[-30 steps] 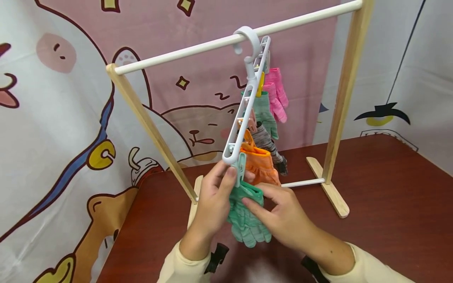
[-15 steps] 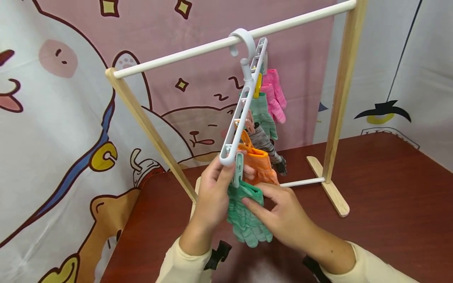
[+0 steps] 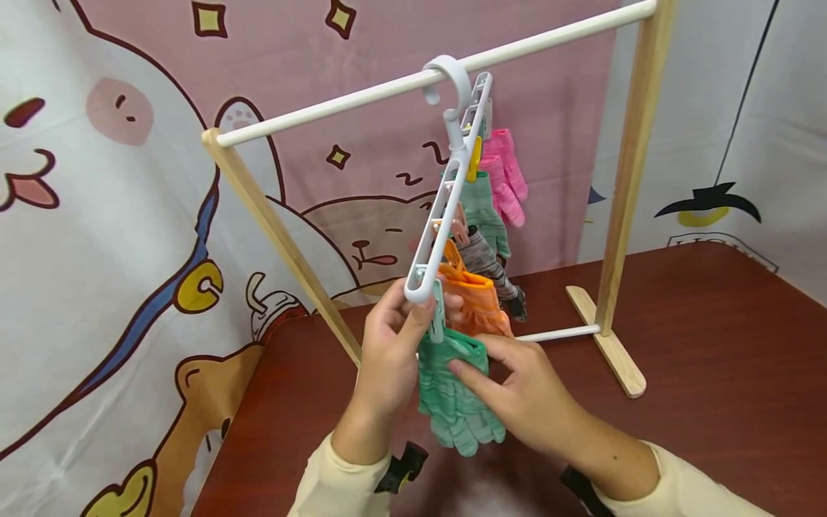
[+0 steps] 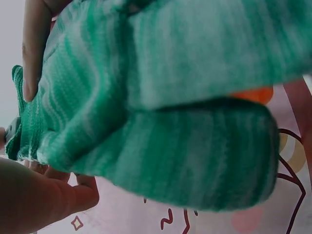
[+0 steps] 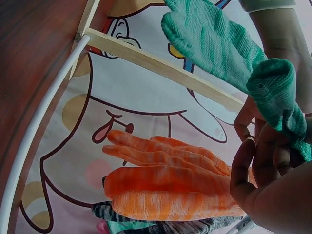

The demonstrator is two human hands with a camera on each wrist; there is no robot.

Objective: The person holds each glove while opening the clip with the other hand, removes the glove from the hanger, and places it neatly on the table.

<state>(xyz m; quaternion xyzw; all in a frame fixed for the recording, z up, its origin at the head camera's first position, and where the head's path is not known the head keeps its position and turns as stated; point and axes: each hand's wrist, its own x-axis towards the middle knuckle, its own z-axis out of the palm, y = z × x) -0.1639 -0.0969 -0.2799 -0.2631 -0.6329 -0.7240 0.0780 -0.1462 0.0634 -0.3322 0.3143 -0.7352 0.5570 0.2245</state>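
In the head view, my left hand (image 3: pixel 388 352) pinches a pale green clothespin (image 3: pixel 438 316) at the near end of a white clip hanger (image 3: pixel 446 205). The clothespin's lower end meets the cuff of a green striped knit glove (image 3: pixel 455 402); whether it bites the cloth I cannot tell. My right hand (image 3: pixel 530 388) pinches that cuff from the right, thumb in front. The glove's fingers hang downward. Right behind my hands hangs an orange glove (image 3: pixel 478 301) on an orange clip. The left wrist view is filled mostly by the green glove (image 4: pixel 185 151).
The hanger hooks over the rod (image 3: pixel 336 108) of a wooden rack (image 3: pixel 629 179). Farther along it hang a grey-black glove (image 3: pixel 487 262), another green glove (image 3: pixel 481 208) and pink gloves (image 3: pixel 504 172). The rack stands on a reddish-brown table (image 3: pixel 723 345) before a cartoon-printed cloth.
The green glove's cuff looks slightly flatter and wider, and the right hand has edged right with it. Both hands keep their grip. The head view has shifted a little.
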